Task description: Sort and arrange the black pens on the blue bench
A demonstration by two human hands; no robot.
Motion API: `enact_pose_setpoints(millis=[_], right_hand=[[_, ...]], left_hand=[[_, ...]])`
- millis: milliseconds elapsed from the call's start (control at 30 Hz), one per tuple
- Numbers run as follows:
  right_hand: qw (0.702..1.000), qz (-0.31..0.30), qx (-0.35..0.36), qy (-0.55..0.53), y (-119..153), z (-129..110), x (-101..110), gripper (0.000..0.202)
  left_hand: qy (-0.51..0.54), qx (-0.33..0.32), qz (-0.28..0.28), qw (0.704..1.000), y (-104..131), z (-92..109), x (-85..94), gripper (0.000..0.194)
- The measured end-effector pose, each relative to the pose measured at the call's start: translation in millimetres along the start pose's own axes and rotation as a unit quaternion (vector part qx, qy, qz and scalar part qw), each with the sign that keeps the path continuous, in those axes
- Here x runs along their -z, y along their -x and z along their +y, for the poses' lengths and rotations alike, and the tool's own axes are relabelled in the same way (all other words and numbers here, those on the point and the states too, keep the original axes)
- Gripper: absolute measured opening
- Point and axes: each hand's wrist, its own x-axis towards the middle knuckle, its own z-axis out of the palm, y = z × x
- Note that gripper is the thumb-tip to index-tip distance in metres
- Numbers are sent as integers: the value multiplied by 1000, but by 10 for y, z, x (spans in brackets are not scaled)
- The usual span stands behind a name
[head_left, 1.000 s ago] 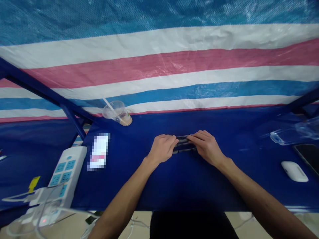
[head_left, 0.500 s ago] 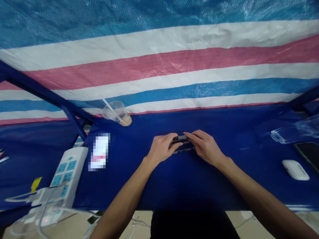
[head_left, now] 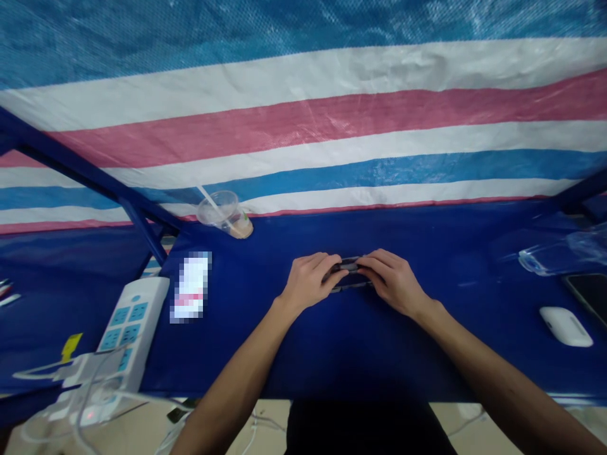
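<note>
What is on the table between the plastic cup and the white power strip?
A blurred white card lies between the cup and power strip, seen in the head view.

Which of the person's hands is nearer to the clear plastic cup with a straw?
Left. The left hand lies below and to the right of the clear plastic cup with a straw; the right hand lies farther right, past the left hand.

Even, bright diffuse light, soft sheen on the striped woven plastic tarp [head_left: 303,114], faint shadow on the dark blue tabletop [head_left: 360,354], wide-angle bending at edges, a pixelated patch [head_left: 190,287], slightly soft focus
</note>
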Motion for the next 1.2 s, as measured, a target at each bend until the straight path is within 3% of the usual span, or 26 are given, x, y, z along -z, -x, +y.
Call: enact_pose_setpoints(millis=[733,900,1033,1200], right_hand=[[1000,20,7,-3,13,15,-19,13],[1000,11,1,-2,7,9,-8,16],[1000,8,1,-6,9,13,-9,18],[1000,12,12,1,20,17,-20,17]], left_hand=[[26,-3,-50,998,16,-3,-42,15],[31,-8,-40,999,3,13,-33,24],[29,-15,-42,999,3,22,-48,11],[6,7,-40,999,-2,27,-38,15]])
